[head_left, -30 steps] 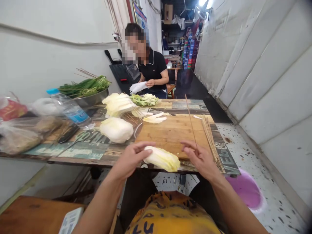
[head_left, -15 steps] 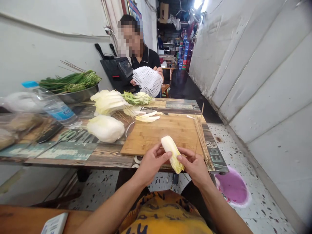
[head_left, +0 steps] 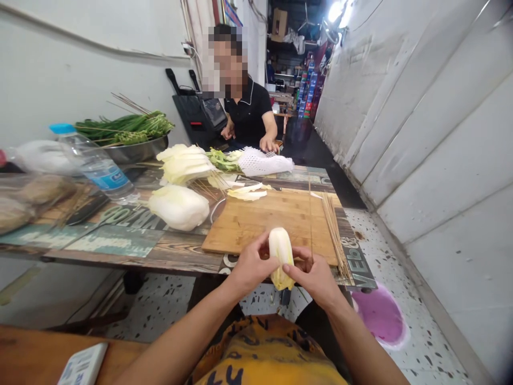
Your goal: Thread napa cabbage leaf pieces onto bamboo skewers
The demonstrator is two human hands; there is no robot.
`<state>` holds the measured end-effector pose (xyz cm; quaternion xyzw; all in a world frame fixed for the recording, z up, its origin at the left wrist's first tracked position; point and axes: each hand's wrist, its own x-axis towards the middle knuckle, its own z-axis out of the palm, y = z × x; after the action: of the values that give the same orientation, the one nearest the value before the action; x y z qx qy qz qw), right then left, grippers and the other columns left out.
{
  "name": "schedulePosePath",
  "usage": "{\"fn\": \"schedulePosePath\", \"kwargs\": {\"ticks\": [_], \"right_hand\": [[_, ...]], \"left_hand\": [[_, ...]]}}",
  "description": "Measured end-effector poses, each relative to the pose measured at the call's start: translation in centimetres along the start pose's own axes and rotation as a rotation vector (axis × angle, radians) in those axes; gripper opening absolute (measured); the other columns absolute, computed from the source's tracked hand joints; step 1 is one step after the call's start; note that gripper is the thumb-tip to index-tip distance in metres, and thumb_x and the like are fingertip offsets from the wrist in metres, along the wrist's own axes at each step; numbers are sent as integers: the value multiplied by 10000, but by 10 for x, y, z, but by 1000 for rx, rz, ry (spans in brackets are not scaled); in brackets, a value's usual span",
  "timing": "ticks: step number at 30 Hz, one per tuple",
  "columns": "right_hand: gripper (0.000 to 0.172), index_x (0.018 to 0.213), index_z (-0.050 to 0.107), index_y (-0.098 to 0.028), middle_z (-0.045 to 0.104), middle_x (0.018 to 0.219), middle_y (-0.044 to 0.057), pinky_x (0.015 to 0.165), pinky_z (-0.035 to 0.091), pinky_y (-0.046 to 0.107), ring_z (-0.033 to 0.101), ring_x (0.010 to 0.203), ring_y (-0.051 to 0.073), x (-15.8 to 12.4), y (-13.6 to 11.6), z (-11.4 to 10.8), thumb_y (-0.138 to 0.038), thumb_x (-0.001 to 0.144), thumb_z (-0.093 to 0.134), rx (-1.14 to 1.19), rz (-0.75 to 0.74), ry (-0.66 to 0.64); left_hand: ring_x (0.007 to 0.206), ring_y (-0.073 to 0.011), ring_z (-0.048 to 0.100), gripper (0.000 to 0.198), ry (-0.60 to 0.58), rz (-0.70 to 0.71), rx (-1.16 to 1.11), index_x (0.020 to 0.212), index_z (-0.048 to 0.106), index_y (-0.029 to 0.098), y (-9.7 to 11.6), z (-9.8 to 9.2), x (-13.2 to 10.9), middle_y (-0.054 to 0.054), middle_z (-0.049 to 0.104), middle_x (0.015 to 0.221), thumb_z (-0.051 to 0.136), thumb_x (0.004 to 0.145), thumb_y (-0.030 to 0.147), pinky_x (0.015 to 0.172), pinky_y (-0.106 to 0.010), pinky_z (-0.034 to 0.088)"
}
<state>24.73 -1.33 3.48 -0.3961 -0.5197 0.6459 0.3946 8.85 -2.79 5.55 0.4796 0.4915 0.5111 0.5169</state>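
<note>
- While the left hand (head_left: 253,264) steadies one side of a small napa cabbage heart (head_left: 280,247), thumb against the leaves, the right hand (head_left: 317,275) presses its thumb on the other side.
- A thin wooden skewer (head_left: 310,214) rises nearly upright from the right hand's fingers.
- The heart is at the near edge of the wooden cutting board (head_left: 268,216), pale rib end pointing away from the person.
- Loose skewers (head_left: 335,230) lie along the board's right side.
- Left of the board rests a larger napa cabbage (head_left: 179,207); skewered cabbage leaves (head_left: 184,164) are behind it.
</note>
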Motion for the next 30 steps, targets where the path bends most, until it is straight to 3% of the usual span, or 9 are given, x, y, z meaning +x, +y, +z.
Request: {"fn": "schedulePosePath", "kwargs": {"ticks": [6, 10, 16, 21, 23, 25, 26, 28, 30], "right_hand": [[389, 933, 699, -150, 720, 834, 41, 653, 519, 269, 641, 686, 154, 2, -7, -1, -315, 600, 814, 83, 34, -3], [323, 792, 709, -119, 683, 635, 25, 482, 456, 204, 580, 518, 113, 3, -13, -13, -375, 611, 787, 175, 90, 25], [344, 695, 675, -119, 608, 527, 25, 292, 274, 164, 419, 355, 66, 5, -23, -28, -459, 648, 696, 296, 154, 39], [382, 639, 602, -148, 503, 444, -24, 264, 115, 147, 186, 300, 12, 6, -25, -26, -524, 700, 631, 336, 150, 36], [368, 605, 556, -163, 410, 401, -69, 272, 115, 136, 163, 311, 8, 6, -21, -21, -499, 707, 662, 332, 112, 59], [355, 638, 575, -161, 408, 421, -74, 276, 128, 133, 193, 319, 10, 5, -17, -15, -494, 693, 685, 315, 83, 53], [351, 680, 605, -157, 442, 449, -64, 277, 143, 135, 226, 325, 15, 5, -16, -11, -496, 677, 693, 300, 77, 37], [382, 775, 660, -143, 518, 515, -29, 278, 179, 150, 307, 345, 35, 4, -14, -5, -500, 646, 700, 260, 75, -3], [409, 837, 683, -132, 538, 529, -15, 284, 197, 168, 340, 354, 52, 3, -15, 0, -500, 660, 690, 207, 62, -5]], "left_hand": [[925, -223, 644, 573, -37, 77, 116, 1158, 605, 113, 1, -8, 1, -69, 696, 1045, 504, 596, 148, 822, -317, 507], [918, -228, 651, 507, 4, 98, 229, 1112, 655, 125, 5, -16, 3, -66, 715, 1018, 492, 635, 178, 815, -322, 509], [968, -240, 624, 470, 91, 345, 857, 1118, 677, 225, 11, -51, 24, -51, 695, 1071, 558, 668, 161, 892, -362, 479], [1079, -339, 556, 407, 196, 415, 1262, 1115, 662, 159, 11, -80, 50, -155, 649, 1129, 568, 719, 156, 960, -520, 396], [1149, -337, 523, 357, 203, 448, 1163, 1111, 656, 149, 12, -74, 48, -162, 627, 1191, 554, 771, 191, 1016, -538, 339], [1174, -295, 520, 350, 159, 453, 869, 1148, 640, 160, 15, -55, 37, -137, 628, 1214, 518, 841, 274, 1039, -485, 343], [1144, -276, 547, 375, 103, 405, 671, 1176, 628, 172, 16, -43, 29, -119, 646, 1191, 528, 851, 332, 1020, -452, 378], [1029, -253, 615, 429, -122, 211, 264, 1199, 622, 183, 17, -19, 15, -94, 685, 1113, 549, 847, 417, 905, -389, 476], [932, -238, 645, 444, -201, 77, -40, 1159, 650, 167, 16, -2, 7, -82, 706, 1048, 576, 830, 456, 810, -347, 515]]}}
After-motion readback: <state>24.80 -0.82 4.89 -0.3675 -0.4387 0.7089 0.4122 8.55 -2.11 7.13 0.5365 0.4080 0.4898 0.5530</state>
